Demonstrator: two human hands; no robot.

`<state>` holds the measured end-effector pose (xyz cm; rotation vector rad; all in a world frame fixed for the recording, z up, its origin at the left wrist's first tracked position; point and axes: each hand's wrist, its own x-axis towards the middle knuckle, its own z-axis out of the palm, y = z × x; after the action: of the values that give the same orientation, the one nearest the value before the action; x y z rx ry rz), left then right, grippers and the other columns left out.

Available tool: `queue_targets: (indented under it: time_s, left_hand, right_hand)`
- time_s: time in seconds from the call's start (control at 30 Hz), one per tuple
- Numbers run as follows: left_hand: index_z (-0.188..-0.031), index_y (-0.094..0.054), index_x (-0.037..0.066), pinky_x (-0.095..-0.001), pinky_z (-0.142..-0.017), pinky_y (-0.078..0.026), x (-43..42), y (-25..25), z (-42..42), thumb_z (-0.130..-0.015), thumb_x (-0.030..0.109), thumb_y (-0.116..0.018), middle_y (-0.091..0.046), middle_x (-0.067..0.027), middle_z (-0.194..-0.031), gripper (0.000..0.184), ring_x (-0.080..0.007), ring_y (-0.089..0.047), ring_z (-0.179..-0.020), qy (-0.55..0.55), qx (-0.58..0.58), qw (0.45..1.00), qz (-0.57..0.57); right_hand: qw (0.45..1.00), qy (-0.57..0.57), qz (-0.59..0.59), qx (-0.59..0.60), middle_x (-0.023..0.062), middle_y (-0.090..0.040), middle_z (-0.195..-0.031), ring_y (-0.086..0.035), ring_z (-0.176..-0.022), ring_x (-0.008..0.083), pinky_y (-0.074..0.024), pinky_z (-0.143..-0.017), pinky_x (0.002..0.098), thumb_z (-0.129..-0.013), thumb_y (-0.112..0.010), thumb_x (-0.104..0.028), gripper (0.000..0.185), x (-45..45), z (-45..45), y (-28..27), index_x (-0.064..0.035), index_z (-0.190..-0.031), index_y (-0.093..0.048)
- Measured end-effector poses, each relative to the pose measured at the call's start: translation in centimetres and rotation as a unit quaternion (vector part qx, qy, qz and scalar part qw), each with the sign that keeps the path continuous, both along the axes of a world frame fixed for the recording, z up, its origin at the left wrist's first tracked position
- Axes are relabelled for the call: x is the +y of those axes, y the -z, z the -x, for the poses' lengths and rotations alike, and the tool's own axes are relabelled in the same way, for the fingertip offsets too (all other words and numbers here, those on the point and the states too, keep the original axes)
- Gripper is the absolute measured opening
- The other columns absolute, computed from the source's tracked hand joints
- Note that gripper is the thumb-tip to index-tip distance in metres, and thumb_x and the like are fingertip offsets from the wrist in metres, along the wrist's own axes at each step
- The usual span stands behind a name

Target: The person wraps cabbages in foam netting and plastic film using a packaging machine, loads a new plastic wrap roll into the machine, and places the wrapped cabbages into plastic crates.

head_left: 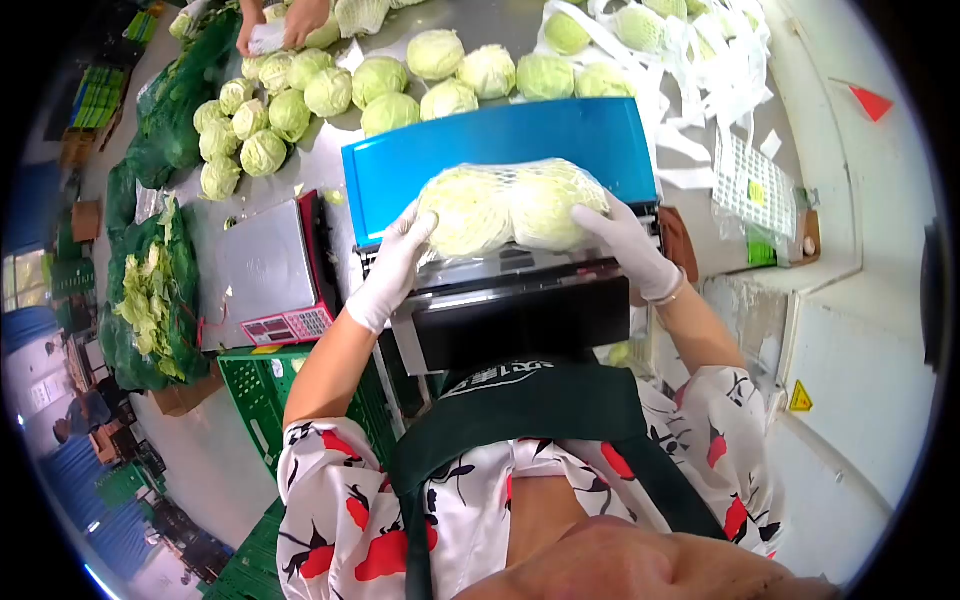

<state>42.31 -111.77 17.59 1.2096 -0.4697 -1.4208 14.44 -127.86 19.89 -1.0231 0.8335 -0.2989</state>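
Cupping a clear-wrapped, net-covered pair of round pale-green cabbages [512, 210] from both ends, the white-gloved left hand [394, 262] and right hand [632, 248] have half-curled fingers. The pair lies between the fingertips; probably heavy, firm and slick-filmed, it wants support beneath both ends.

A grey counter [325, 160] stretches out beyond the left grip [405, 240] and the right grip [637, 248]. Well to the right of the right grip stands a pale wall [905, 300], with a red triangle [872, 103] higher up and a yellow warning sign [801, 397] lower down. Left of and nearer than the left grip, a pale grey floor [215, 450] runs back past cardboard boxes [85, 221]. At the far left are blue panels [95, 530], a bright window [24, 278] and, at the lower edge, a glowing strip of light [100, 580].
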Motion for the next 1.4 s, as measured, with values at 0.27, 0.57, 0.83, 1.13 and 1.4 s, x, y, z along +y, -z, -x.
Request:
queue_targets:
  time_s: [0.27, 0.57, 0.83, 1.13, 1.4]
  left_hand:
    - [-0.154, -0.033, 0.001, -0.0380, -0.111, -0.044, 14.3, 2.0, 5.6, -0.099, 0.047, -0.061, -0.050, -0.0126, -0.148, 0.077, -0.0224, -0.051, -0.135, 0.137, 0.160, 0.960, -0.183]
    - [-0.155, -0.031, 0.003, -0.0376, -0.110, -0.044, 15.5, 3.7, 6.2, -0.099, 0.048, -0.061, -0.049, -0.0130, -0.148, 0.079, -0.0226, -0.053, -0.132, 0.112, 0.196, 0.943, -0.243]
    - [-0.139, -0.057, 0.010, -0.0306, -0.074, -0.058, 20.3, 4.0, 7.0, -0.100, 0.008, -0.061, -0.071, -0.0095, -0.093, 0.039, -0.0132, -0.069, -0.082, 0.070, -0.501, 0.861, -0.048]
    - [-0.119, -0.072, 0.002, -0.0225, -0.071, -0.048, 24.0, 10.1, 8.2, -0.103, 0.025, -0.059, -0.071, -0.0011, -0.094, 0.030, -0.0039, -0.059, -0.083, 0.142, -0.137, 0.931, -0.307]
    - [-0.124, -0.067, -0.002, -0.0263, -0.086, -0.053, 23.2, 11.3, 12.1, -0.104, 0.014, -0.056, -0.072, -0.0038, -0.110, 0.028, -0.0100, -0.065, -0.097, -0.029, 0.042, 0.997, -0.065]
  right_hand:
    - [0.970, -0.104, -0.146, 0.163, 0.0076, -0.062, -0.129, -0.060, -0.115, 0.0158, -0.0514, -0.094, 0.0328, -0.096, -0.064, -0.045, 0.066, 12.6, 7.0, -2.5, 0.0004, -0.142, -0.050]
    - [0.939, -0.065, -0.332, 0.056, 0.0140, -0.061, -0.135, -0.060, -0.122, 0.0250, -0.0497, -0.102, 0.0411, -0.099, -0.061, -0.042, 0.063, 11.7, 9.3, 4.1, -0.0005, -0.145, -0.047]
    - [0.844, -0.081, 0.482, 0.220, 0.0109, -0.071, -0.083, -0.068, -0.073, 0.0152, -0.0539, -0.067, 0.0271, -0.098, -0.063, -0.008, 0.016, 17.4, 13.4, 8.1, 0.0052, -0.091, -0.068]
    - [0.752, -0.253, 0.476, 0.380, 0.0075, -0.064, -0.073, -0.066, -0.072, 0.0296, -0.0527, -0.061, 0.0418, -0.083, -0.063, -0.018, 0.009, 19.8, 16.6, 14.4, -0.0099, -0.086, -0.065]
    - [0.993, -0.050, -0.098, 0.047, 0.0104, -0.061, -0.096, -0.062, -0.091, 0.0275, -0.0517, -0.076, 0.0413, -0.086, -0.065, -0.021, 0.018, 20.9, 6.6, 14.2, -0.0084, -0.099, -0.062]
